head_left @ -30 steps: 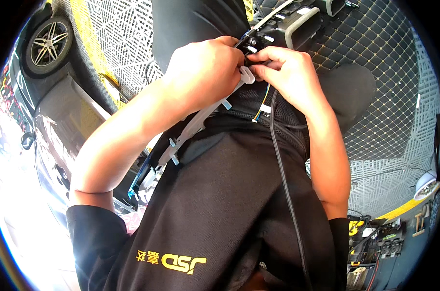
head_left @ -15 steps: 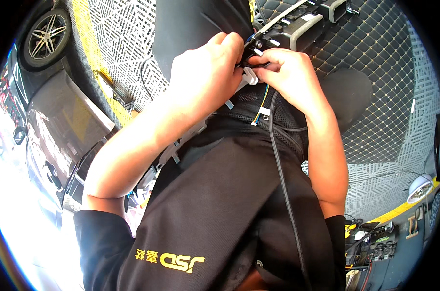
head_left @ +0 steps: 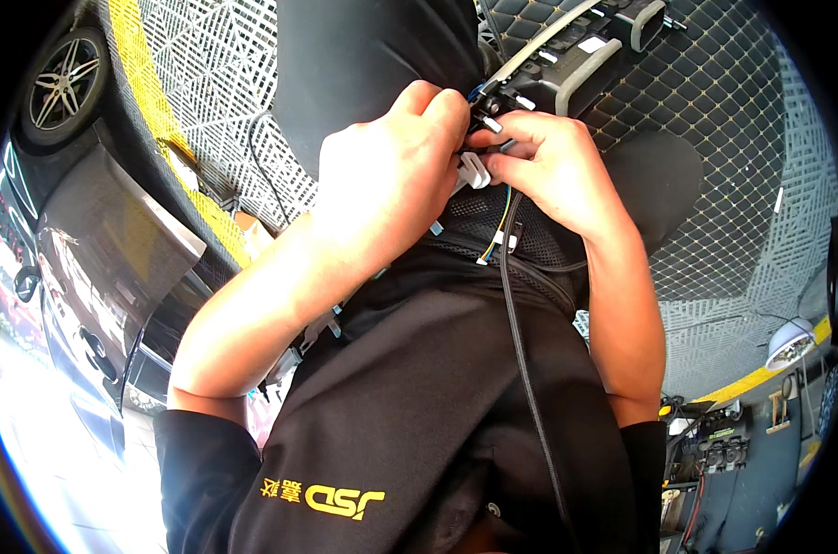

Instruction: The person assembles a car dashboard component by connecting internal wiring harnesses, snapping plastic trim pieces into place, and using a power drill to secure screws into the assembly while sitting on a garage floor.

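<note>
A long dashboard trim strip (head_left: pixel 541 46) with black air-vent housings (head_left: pixel 566 85) on it lies across my lap, running from upper right to under my left forearm. My left hand (head_left: pixel 391 171) is closed around the strip near its middle; the fingertips are hidden behind the hand. Just to its right, my right hand (head_left: pixel 559 168) pinches thumb against fingers at the strip's edge, on something dark and too small to name. A pale plastic clip (head_left: pixel 474 171) sticks out between the hands. Below them hang thin coloured wires (head_left: pixel 496 235) with a small white plug.
A black braided cable (head_left: pixel 527 388) runs down over my dark shirt. Quilted black matting (head_left: pixel 705 83) lies under my legs. To the left stands a dark car with a wheel (head_left: pixel 65 85). A white lamp (head_left: pixel 791 344) and tools are at the right.
The view has shifted slightly, so hands and strip sit a little lower. Both hands stay at the same spot on the strip, with only small finger movement.
</note>
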{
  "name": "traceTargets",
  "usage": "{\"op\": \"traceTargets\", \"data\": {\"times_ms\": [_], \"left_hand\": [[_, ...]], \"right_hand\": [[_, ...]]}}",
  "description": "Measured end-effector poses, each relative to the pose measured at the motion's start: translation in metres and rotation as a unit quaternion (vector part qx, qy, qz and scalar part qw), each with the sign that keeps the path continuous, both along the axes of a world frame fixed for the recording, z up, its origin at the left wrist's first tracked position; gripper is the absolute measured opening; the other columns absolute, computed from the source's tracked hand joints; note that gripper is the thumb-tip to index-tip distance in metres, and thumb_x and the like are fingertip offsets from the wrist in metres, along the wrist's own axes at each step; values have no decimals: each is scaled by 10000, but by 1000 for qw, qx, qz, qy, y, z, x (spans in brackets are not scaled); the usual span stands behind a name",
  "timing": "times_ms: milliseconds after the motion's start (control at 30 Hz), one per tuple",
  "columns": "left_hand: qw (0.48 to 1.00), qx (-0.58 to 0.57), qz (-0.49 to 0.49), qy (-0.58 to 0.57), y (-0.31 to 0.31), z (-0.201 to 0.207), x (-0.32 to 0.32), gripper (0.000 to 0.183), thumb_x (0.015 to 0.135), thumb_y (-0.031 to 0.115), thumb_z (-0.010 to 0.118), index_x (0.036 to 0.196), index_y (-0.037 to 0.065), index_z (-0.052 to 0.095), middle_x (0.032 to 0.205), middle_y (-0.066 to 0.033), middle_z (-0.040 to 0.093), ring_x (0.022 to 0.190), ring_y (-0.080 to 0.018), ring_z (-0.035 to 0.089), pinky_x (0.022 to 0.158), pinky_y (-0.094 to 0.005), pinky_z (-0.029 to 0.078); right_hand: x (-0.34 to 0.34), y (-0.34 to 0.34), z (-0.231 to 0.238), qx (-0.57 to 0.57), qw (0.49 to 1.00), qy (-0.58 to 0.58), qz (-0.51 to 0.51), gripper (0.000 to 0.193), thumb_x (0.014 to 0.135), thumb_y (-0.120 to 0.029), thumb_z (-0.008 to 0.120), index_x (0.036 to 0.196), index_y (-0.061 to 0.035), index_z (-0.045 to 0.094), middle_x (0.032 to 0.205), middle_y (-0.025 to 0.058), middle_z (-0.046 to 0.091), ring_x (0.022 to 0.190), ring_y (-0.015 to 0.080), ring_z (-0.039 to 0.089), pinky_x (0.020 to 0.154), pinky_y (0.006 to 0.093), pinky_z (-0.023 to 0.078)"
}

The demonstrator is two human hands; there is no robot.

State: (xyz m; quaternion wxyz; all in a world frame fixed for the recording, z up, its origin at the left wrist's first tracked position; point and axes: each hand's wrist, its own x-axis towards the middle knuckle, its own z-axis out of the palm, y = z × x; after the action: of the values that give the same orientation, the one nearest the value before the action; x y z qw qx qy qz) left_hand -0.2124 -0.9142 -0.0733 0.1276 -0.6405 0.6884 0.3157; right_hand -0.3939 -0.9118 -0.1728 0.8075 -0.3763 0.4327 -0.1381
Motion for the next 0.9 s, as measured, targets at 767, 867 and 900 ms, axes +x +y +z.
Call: {"op": "traceTargets", "data": {"times_ms": [767, 867, 900], "left_hand": [[1000, 13, 17, 21, -6, -2, 14, 277, 816, 183, 770, 996, 112, 573, 948, -58, 624, 779, -356, 697, 656, -453, 571], [999, 13, 20, 28, -6, -3, 15, 275, 817, 186, 769, 993, 109, 571, 942, -55, 623, 789, -346, 699, 659, -446, 572], [999, 14, 21, 28, -5, -3, 15, 274, 818, 187, 769, 991, 109, 570, 940, -54, 623, 793, -342, 700, 660, -443, 572]], "right_hand": [[9, -4, 8, 8, 999, 29, -9, 215, 891, 51, 687, 1099, 25, 738, 990, 83, 750, 875, 141, 738, 753, 265, 572], [11, 7, 6, -26, 999, 20, -41, 218, 898, 69, 665, 1104, 33, 727, 1004, 70, 708, 887, 127, 723, 746, 257, 562], [12, 10, 6, -24, 998, 24, -54, 220, 900, 75, 658, 1106, 36, 724, 1002, 65, 694, 888, 124, 718, 745, 254, 560]]}}
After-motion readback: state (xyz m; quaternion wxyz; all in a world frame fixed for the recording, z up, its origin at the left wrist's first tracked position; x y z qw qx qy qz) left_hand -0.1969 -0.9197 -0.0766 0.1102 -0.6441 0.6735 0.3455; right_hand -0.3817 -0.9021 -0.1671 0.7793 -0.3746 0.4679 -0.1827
